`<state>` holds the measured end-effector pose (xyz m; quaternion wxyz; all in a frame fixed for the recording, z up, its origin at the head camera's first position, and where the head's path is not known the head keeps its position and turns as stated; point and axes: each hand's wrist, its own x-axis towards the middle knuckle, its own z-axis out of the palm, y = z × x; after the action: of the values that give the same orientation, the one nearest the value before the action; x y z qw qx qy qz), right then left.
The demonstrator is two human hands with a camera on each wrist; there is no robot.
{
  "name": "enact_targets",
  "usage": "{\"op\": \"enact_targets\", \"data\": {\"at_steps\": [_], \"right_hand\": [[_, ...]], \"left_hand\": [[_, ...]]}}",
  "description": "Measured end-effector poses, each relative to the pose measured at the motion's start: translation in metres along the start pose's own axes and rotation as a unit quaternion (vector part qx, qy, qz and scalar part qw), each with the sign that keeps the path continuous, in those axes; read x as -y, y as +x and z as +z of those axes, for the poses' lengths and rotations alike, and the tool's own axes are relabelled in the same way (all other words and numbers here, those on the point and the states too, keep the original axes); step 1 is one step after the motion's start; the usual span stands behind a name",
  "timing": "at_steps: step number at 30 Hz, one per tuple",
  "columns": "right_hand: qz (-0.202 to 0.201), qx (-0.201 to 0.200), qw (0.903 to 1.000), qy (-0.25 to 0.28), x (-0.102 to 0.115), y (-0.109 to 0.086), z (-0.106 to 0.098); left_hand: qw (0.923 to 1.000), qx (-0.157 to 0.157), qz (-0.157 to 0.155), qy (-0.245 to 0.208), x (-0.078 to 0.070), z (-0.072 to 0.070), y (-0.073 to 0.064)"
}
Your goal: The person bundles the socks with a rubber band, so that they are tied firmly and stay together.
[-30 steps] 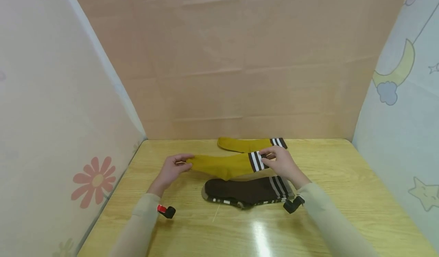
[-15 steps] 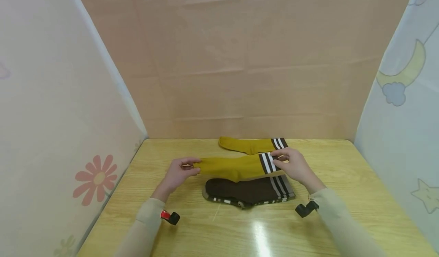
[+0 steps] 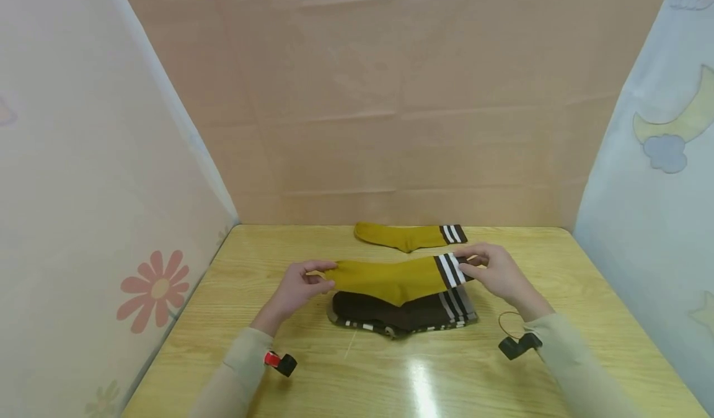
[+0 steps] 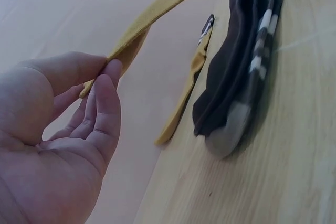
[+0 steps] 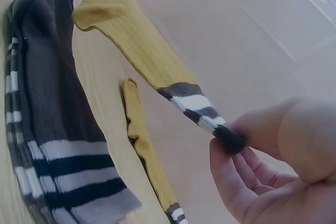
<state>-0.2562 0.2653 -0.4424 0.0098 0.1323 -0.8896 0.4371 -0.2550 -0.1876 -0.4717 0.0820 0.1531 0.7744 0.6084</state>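
Observation:
A mustard-yellow sock (image 3: 385, 280) with a dark and white striped cuff is stretched sideways between both hands, held up off the table. My left hand (image 3: 301, 286) pinches its toe end between thumb and fingers. The striped cuff end is pinched by my right hand (image 3: 498, 275). Just below and behind the held sock in the head view lies a stack of dark socks (image 3: 368, 314), its upper edge partly hidden. A second yellow sock (image 3: 401, 235) of the same look lies flat farther back, toe to the left and striped cuff to the right.
The wooden table (image 3: 268, 374) ends at a tan cloth backdrop (image 3: 357, 126). White printed side walls stand left and right, one with a red flower (image 3: 158, 289). A small black camera (image 3: 520, 346) sits at the right wrist, another (image 3: 286, 364) at the left.
Both hands have carried the stretched sock to the right and slightly nearer, so it now overlaps the dark socks in the head view. The socks on the table have stayed put.

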Motion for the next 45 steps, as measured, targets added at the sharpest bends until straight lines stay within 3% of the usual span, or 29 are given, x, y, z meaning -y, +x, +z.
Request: {"op": "enact_targets", "data": {"at_steps": [15, 22, 28, 37, 45], "right_hand": [[0.026, 0.056, 0.9950, 0.078, -0.012, -0.014, -0.009], [0.040, 0.082, 0.9901, 0.106, -0.021, -0.014, -0.001], [0.055, 0.076, 0.9915, 0.090, -0.027, -0.018, 0.010], [0.040, 0.063, 0.9958, 0.053, -0.030, -0.019, 0.022], [0.050, 0.058, 0.9971, 0.006, -0.036, -0.019, 0.029]], "left_hand": [[0.9990, 0.029, -0.026, -0.020, -0.003, 0.019, -0.015], [0.9990, 0.023, -0.035, -0.013, 0.009, 0.023, -0.018], [0.9984, 0.017, -0.053, -0.009, 0.024, 0.025, -0.019], [0.9995, 0.016, -0.023, 0.018, 0.034, 0.029, -0.019], [0.9983, 0.003, -0.027, 0.052, 0.038, 0.033, -0.018]]}}
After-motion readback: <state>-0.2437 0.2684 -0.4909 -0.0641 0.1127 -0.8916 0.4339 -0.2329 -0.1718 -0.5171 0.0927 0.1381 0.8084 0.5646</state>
